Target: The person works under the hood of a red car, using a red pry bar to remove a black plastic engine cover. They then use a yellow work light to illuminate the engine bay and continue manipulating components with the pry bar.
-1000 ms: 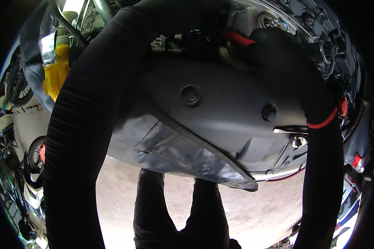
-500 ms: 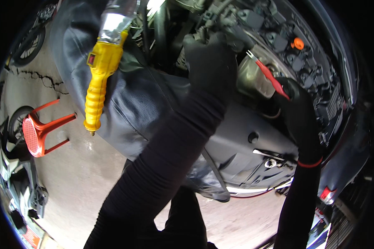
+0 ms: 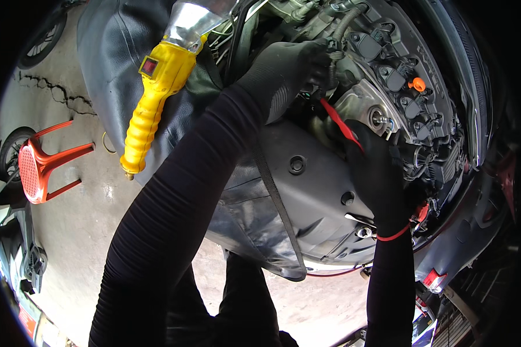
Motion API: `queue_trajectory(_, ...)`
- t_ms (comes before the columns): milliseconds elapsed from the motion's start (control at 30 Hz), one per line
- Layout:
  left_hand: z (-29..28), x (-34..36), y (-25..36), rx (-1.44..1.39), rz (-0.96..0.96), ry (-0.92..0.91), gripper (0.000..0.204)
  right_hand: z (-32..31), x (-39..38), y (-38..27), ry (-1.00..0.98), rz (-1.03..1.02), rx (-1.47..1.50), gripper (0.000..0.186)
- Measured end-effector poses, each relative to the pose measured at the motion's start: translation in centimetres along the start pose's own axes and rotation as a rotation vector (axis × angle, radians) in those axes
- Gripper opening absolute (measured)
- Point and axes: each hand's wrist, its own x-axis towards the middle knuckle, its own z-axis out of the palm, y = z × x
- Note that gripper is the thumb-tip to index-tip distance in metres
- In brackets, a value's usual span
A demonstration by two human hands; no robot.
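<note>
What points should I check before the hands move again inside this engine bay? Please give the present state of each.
1. Left hand is placed on the engine near a hose: ok.
2. Right hand grips the red-handled tool: ok.
3. Tool tip seated on its part: cannot tell, hidden between the gloves.
4. Yellow work lamp lies steady on the dark fender cover: ok.
5. Orange cap in place on the engine: ok.
6. Red stool stands apart from the legs: ok.

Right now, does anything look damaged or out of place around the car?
Yes: the red stool lies tipped on its side on the concrete floor, which is cracked near the car's covered fender.
</note>
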Motion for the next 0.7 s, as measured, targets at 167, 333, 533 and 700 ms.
queue_trajectory(167,-0.3,0.5,-1.3,0.043,0.08,-0.104,0.027,-1.5,-0.2,-0.6,-0.13,0.008,-0.209,0.03)
queue_trajectory(333,-0.4,0.8,-1.3,0.54,0.234,0.361,0.027,-2.0,-1.2,2.6,-0.051,0.049,-0.219,0.027)
queue_trajectory(533,3.5,-1.1,-1.7,1.489,0.998,0.169,0.022,-1.0,-1.0,5.8,0.191,0.006,-0.13,0.025)
queue_trajectory(700,3.7,2.2,-2.8,2.21,0.551,-0.208,0.01,-0.3,-1.8,6.9,0.293,-0.015,-0.099,0.024)
